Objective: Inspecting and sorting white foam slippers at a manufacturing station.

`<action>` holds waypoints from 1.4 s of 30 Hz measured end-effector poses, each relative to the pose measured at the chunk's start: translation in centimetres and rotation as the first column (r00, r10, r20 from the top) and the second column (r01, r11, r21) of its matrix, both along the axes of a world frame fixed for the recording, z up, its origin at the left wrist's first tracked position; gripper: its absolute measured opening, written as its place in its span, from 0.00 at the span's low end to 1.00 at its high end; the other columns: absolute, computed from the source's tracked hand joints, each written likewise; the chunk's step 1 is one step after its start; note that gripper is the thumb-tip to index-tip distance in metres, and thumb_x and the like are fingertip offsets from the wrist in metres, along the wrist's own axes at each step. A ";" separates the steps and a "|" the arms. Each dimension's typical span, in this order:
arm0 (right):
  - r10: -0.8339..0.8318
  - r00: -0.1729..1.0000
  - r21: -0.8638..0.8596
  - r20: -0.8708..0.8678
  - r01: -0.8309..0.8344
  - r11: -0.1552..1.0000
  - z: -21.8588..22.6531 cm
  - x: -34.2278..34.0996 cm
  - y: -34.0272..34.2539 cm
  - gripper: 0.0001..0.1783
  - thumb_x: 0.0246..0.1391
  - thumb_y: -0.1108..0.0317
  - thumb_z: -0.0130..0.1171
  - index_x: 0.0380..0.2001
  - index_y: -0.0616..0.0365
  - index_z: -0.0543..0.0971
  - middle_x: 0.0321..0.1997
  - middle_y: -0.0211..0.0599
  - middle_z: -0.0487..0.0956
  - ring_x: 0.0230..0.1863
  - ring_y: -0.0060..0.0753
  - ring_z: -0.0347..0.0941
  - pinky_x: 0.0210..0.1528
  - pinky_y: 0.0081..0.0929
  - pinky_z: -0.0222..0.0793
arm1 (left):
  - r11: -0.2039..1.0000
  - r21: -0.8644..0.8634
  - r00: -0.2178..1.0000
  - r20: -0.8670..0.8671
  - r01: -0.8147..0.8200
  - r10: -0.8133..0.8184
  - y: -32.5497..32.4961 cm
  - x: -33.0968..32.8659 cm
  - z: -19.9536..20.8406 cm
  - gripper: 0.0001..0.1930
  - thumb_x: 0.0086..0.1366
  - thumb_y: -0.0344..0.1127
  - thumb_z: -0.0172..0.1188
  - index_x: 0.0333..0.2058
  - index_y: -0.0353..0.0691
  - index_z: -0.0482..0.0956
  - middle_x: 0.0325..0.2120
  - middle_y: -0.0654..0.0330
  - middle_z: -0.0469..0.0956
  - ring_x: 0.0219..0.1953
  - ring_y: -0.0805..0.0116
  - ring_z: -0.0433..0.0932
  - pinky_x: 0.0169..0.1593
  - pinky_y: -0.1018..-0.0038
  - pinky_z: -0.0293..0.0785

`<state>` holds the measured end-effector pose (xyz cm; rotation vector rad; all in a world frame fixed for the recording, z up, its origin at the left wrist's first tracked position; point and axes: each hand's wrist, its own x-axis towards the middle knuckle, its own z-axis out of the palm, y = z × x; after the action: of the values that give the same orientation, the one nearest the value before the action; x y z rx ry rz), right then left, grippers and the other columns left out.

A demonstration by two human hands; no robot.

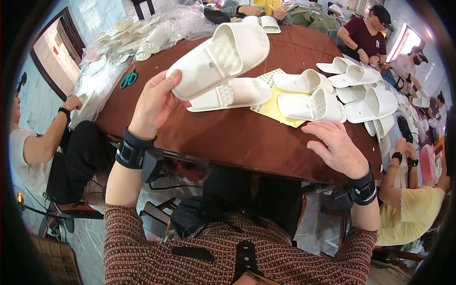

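Observation:
A white slide slipper [202,71] is held up over the table by its heel end, with my left hand [154,102] closed around it, thumb on the insole. Beneath it another white slipper [259,92] lies on the brown table. My right hand [335,145] hovers at the table's front edge, fingers apart and holding nothing. Just beyond it, a pair of white slippers [316,107] rests partly on a yellow sticker sheet [266,111] with rows of small labels. More white slippers [373,104] are stacked to the right of that pair.
The brown tabletop [204,140] curves in front of me. Teal scissors [128,80] lie at its left, beside slippers in clear plastic bags [133,38]. Two more white slippers [269,23] sit at the far edge. Co-workers sit left, right and across.

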<state>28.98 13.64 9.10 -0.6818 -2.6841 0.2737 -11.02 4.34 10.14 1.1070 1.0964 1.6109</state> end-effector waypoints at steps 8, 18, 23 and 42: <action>0.021 1.000 -0.003 0.006 -0.021 1.000 0.1 -0.3 -0.1 0.18 0.55 0.65 0.60 0.48 0.58 0.77 0.49 0.44 0.78 0.53 0.44 0.72 0.59 0.37 0.59 | 0.996 -0.074 0.997 0.058 0.047 -0.043 -1.0 0.7 -1.0 0.16 0.70 0.41 0.56 0.48 0.34 0.77 0.38 0.59 0.82 0.34 0.71 0.82 0.30 0.75 0.79; 0.017 0.999 -0.016 0.046 -0.017 1.000 0.3 -0.4 0.1 0.20 0.55 0.65 0.59 0.52 0.58 0.75 0.50 0.44 0.78 0.53 0.45 0.72 0.59 0.38 0.60 | 0.991 -0.068 0.993 0.026 0.114 -0.113 0.1 0.3 -1.4 0.18 0.70 0.43 0.56 0.49 0.34 0.76 0.36 0.59 0.82 0.31 0.72 0.82 0.27 0.75 0.78; 0.014 1.000 -0.046 -0.011 -0.014 0.999 0.4 -0.7 0.1 0.27 0.55 0.65 0.59 0.59 0.55 0.69 0.52 0.47 0.77 0.54 0.48 0.72 0.60 0.41 0.59 | 0.928 -0.287 0.971 0.049 0.238 -0.234 -1.5 2.4 -3.6 0.17 0.70 0.39 0.54 0.51 0.32 0.75 0.34 0.60 0.81 0.28 0.73 0.80 0.22 0.77 0.76; 0.127 0.991 -0.050 -0.042 -0.129 0.990 -1.9 -2.6 0.2 0.30 0.57 0.66 0.59 0.62 0.57 0.66 0.58 0.46 0.75 0.57 0.46 0.71 0.62 0.39 0.58 | 0.988 0.132 0.389 -0.908 -0.078 0.153 -1.5 3.3 -6.7 0.18 0.60 0.30 0.60 0.48 0.31 0.73 0.42 0.51 0.76 0.37 0.57 0.75 0.41 0.69 0.72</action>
<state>26.43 13.86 7.24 -0.5138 -2.6960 0.3887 -7.75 2.79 3.44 2.1457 1.8582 1.0293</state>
